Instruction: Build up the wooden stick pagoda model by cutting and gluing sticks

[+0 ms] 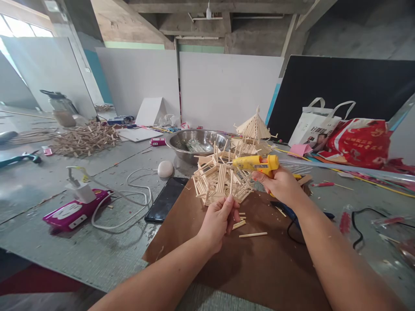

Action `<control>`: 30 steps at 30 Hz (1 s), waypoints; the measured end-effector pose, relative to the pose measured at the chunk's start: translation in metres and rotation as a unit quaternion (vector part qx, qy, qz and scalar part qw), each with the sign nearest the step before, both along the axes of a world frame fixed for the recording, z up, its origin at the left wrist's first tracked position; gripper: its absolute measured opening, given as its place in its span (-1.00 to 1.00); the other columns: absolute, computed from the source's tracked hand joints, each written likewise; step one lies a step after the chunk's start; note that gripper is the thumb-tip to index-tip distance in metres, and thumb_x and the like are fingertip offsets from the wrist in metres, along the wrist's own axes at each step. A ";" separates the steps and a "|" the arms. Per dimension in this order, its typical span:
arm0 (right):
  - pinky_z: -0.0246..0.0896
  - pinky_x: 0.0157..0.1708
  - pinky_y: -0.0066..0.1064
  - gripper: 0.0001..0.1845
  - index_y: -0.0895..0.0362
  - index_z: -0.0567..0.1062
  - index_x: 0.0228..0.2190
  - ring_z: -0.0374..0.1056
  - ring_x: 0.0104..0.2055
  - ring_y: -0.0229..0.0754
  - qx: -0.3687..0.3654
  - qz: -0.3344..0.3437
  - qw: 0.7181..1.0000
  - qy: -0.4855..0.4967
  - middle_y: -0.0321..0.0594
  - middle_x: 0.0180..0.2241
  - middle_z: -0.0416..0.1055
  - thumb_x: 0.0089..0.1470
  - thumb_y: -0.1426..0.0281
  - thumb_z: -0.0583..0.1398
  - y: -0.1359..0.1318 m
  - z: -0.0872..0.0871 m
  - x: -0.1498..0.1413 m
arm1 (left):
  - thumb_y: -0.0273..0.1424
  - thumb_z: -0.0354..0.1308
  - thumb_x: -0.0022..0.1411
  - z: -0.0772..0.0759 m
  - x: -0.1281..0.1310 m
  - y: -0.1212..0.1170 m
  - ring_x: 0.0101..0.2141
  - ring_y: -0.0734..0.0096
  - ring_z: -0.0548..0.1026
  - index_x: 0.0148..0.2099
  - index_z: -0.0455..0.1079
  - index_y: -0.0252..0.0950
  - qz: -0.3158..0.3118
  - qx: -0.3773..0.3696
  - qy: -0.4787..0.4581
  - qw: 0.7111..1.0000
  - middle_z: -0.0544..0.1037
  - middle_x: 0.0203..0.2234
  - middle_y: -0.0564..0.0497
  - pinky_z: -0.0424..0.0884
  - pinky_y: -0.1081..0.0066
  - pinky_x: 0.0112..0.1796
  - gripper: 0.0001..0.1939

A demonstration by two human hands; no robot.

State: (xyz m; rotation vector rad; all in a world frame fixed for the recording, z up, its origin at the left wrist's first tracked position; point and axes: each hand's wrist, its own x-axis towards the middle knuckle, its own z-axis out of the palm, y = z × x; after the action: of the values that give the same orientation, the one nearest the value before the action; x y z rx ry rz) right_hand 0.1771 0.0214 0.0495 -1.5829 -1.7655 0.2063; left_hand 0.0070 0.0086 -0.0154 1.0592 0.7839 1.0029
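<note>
My left hand point(220, 218) pinches a short wooden stick point(231, 183) upright between thumb and fingers. My right hand point(280, 185) is wrapped round the handle of a yellow glue gun point(256, 164), its nozzle pointing left toward the top of that stick. Just behind both hands stands a rounded structure of many thin wooden sticks point(214, 183). Whether the nozzle touches the stick cannot be made out. Several loose sticks point(253, 235) lie on the brown board point(269, 268) below my hands.
A steel bowl point(181, 144) and a stick-built pointed roof point(254, 127) stand behind. To the left are a black phone point(167, 201), a purple power strip point(69, 216) with a white cable, and a stick pile point(86, 140). Bags point(358, 142) sit at right.
</note>
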 end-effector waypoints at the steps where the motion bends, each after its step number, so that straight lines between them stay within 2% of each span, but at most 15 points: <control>1: 0.10 -0.55 -0.42 -0.59 0.14 0.41 -0.47 0.26 -0.60 -0.22 0.007 -0.003 1.000 -0.017 -0.29 -0.70 0.30 -0.08 0.06 0.04 0.000 0.001 -0.001 | -0.09 -0.01 0.03 0.000 0.000 0.000 -0.85 0.72 0.07 -0.46 0.23 -0.33 0.001 -0.001 -0.001 1.000 0.31 -0.78 0.16 -0.15 0.61 -0.80 -0.64; 4: 0.14 -0.43 -0.40 -0.60 0.13 0.43 -0.44 0.33 -0.41 -0.15 0.032 -0.001 0.998 -0.051 -0.19 -0.51 0.42 -0.06 0.07 0.03 0.000 0.001 -0.003 | -0.10 -0.01 0.04 -0.001 0.000 0.000 -0.84 0.72 0.07 -0.45 0.23 -0.33 0.003 -0.004 -0.004 1.000 0.30 -0.78 0.15 -0.15 0.62 -0.80 -0.65; 7: 0.15 -0.36 -0.37 -0.60 0.12 0.44 -0.41 0.33 -0.30 -0.10 0.037 -0.009 0.997 -0.064 -0.15 -0.38 0.43 -0.05 0.07 0.02 0.001 0.001 -0.004 | -0.11 -0.01 0.05 -0.002 0.000 0.001 -0.83 0.71 0.07 -0.42 0.22 -0.32 0.002 -0.010 -0.012 1.000 0.30 -0.76 0.16 -0.15 0.62 -0.80 -0.67; 20: 0.15 -0.39 -0.38 -0.56 0.12 0.44 -0.42 0.34 -0.33 -0.09 0.045 -0.023 0.994 -0.100 -0.13 -0.40 0.44 -0.04 0.04 -0.01 0.001 0.000 -0.005 | -0.13 0.02 0.03 -0.003 0.000 0.003 -0.85 0.71 0.07 -0.41 0.21 -0.32 -0.006 -0.031 -0.020 0.999 0.27 -0.78 0.19 -0.12 0.62 -0.80 -0.68; 30: 0.15 -0.36 -0.34 -0.53 0.13 0.44 -0.37 0.34 -0.28 -0.04 0.035 -0.038 0.993 -0.107 -0.08 -0.36 0.44 -0.05 0.03 -0.02 0.000 0.000 -0.007 | -0.17 0.02 0.05 -0.003 -0.001 0.005 -0.85 0.71 0.07 -0.42 0.22 -0.32 -0.010 -0.045 -0.033 0.998 0.25 -0.79 0.19 -0.11 0.62 -0.80 -0.72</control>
State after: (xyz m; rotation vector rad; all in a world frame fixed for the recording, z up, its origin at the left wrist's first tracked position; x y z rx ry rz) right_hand 0.1699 0.0211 0.0499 -1.6683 -1.8476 -0.0631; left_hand 0.0057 0.0141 -0.0186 0.9512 0.7567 0.9725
